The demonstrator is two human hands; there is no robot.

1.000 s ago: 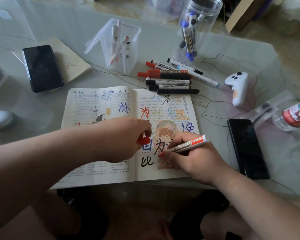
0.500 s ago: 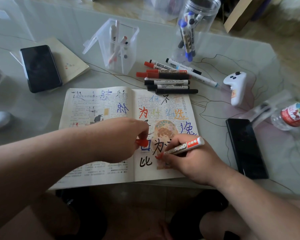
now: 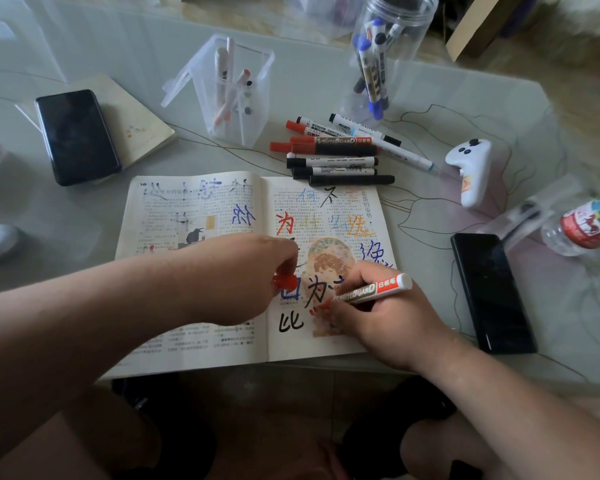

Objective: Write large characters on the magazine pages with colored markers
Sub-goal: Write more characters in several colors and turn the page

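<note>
An open magazine [image 3: 201, 348] lies on the glass table, its pages marked with large red, blue, black and orange characters. My right hand [image 3: 378, 317] grips a red whiteboard marker [image 3: 371, 291], its tip touching the lower right page beside small fresh red strokes. My left hand [image 3: 236, 278] rests on the centre fold and pinches the marker's red cap [image 3: 286, 282]. Several loose markers [image 3: 336, 157] lie in a row just beyond the magazine.
A clear square holder [image 3: 234, 95] and a clear jar [image 3: 388, 57] hold more markers. A black phone [image 3: 77, 135] rests on a notebook [image 3: 136, 126] at left. Right of the magazine lie another phone [image 3: 492, 292], a white controller [image 3: 471, 171] and a plastic bottle [image 3: 582, 226].
The red marker's tip has shifted slightly down the right page, leaving small red marks. My left hand stays on the fold with the cap.
</note>
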